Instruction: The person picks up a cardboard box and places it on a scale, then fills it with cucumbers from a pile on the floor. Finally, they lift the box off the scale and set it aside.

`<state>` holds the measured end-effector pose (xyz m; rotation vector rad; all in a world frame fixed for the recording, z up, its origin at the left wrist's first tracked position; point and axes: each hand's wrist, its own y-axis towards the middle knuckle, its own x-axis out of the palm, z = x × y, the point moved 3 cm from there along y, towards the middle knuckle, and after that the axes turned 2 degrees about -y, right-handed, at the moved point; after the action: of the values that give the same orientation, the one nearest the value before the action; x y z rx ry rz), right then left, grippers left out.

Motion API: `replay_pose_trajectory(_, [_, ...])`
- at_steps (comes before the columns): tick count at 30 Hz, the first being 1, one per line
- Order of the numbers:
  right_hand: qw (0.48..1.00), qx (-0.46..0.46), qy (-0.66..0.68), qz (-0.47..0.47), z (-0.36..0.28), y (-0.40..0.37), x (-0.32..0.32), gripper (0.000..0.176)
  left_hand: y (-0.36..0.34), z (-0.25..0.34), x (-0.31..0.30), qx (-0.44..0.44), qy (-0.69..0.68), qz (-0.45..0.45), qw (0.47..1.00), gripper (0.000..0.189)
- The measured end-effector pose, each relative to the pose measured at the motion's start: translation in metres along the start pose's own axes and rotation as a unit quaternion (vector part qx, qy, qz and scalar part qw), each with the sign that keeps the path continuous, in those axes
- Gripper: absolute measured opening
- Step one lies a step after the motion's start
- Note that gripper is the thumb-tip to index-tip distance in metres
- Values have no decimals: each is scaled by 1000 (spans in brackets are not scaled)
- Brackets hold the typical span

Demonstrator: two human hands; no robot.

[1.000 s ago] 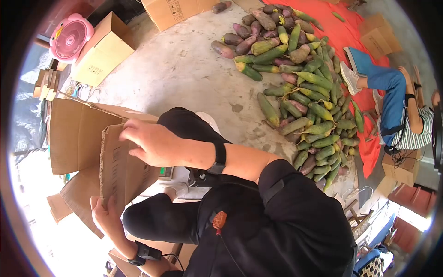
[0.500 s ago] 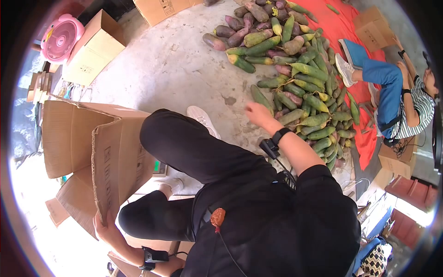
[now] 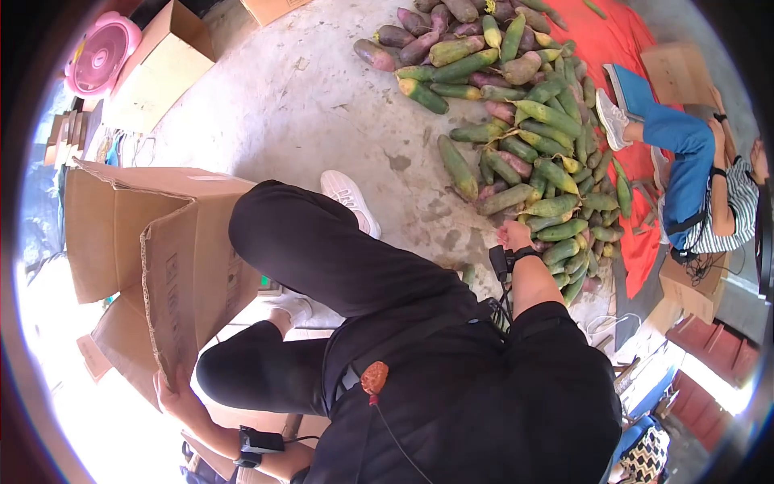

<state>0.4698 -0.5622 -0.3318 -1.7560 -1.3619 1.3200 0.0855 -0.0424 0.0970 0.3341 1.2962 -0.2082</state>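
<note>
- Radishes (image 3: 550, 118), long and plump, some green with yellowish ends, others dusky purple, lie heaped on the pale floor (image 3: 298, 105) and red sheet (image 3: 601, 48), upper right of the frame.
- An open cardboard box (image 3: 193, 278) stands at left, flaps spread, bare brown inner walls showing; its bottom is hidden.
- The left hand (image 3: 179, 401), lower left, has its fingers closed on that box's flap edge.
- The right hand (image 3: 514, 235), right of centre, is beside the heap, fingers seemingly curled; whether they grip a radish I cannot tell.
- Upper left, another box (image 3: 151, 89) stands beside a pink fan (image 3: 101, 55).
</note>
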Motion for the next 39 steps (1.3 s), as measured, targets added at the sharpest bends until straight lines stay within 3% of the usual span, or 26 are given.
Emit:
replay_pose_trajectory(2, [998,3,56,15,-4,9,-4,13,0,-2,2,12,-24,10,1000,17])
replay_pose_trajectory(4, [983,7,183,17,-6,23,-8,10,1,2,1,22,-16,3,1000,18])
replay_pose_trajectory(5, [962,51,267,33,-10,18,-8,8,1,2,0,30,-2,1,1000,19])
replay_pose_trajectory(6, [962,48,267,34,-12,23,-12,8,1,2,2,29,-5,0,1000,19])
replay_pose_trajectory(8, [921,35,387,-20,-11,36,-13,10,2,-3,3,7,-67,11,998,20])
replay_pose_trajectory(9, [917,-2,395,-55,-7,52,-15,11,4,-13,5,20,-86,8,996,19])
replay_pose_trajectory(14, [906,23,407,-117,3,115,-21,12,5,-1,2,16,-55,14,998,18])
replay_pose_trajectory(16, [957,-49,272,-82,5,122,-23,24,6,-4,2,10,-70,22,997,18])
replay_pose_trajectory(17, [984,-74,144,-78,-2,110,-27,28,8,-8,3,8,-66,22,998,18])
replay_pose_trajectory(18, [984,-74,140,-84,6,118,-31,28,8,-8,1,7,-60,20,998,18])
replay_pose_trajectory(19, [978,-190,-66,-55,6,124,-40,27,7,-7,0,3,-58,25,998,18])
replay_pose_trajectory(20, [917,-298,-265,-21,4,127,-39,27,6,-2,-1,14,-59,21,998,18])
replay_pose_trajectory(21, [915,-303,-264,-24,-3,109,-36,27,6,3,0,26,-60,17,998,18])
replay_pose_trajectory(23, [826,-327,-451,84,-27,72,-41,17,7,10,-1,12,-40,22,999,17])
replay_pose_trajectory(26, [835,-328,-439,44,-55,35,-42,13,7,11,-2,4,-14,21,1000,16])
replay_pose_trajectory(28, [770,-278,-566,96,-77,10,-37,15,5,16,-4,2,3,17,1000,16])
replay_pose_trajectory(30, [692,-233,-644,227,-89,6,-40,20,3,26,-7,15,-17,29,999,15])
replay_pose_trajectory(31, [685,-235,-633,274,-99,-9,-43,26,3,29,-8,20,-25,39,999,14])
replay_pose_trajectory(32, [663,-252,-635,305,-109,-11,-50,29,2,31,-9,23,-33,49,998,13])
replay_pose_trajectory(33, [619,-333,-645,300,-117,-17,-61,32,1,34,-9,22,-46,54,997,12])
replay_pose_trajectory(34, [567,-441,-608,339,-121,6,-78,22,1,36,-10,23,-59,57,996,11])
replay_pose_trajectory(35, [811,-383,-362,256,-136,5,-81,15,-1,35,-10,40,-59,80,994,11])
replay_pose_trajectory(36, [950,-271,-70,138,-142,8,-84,19,-4,33,-11,35,-64,87,994,11])
replay_pose_trajectory(38, [916,-383,-33,111,-156,-15,-77,22,-5,33,-7,14,-58,91,994,10])
replay_pose_trajectory(39, [936,-336,62,88,-164,-38,-71,17,-7,31,-7,13,-44,87,995,11])
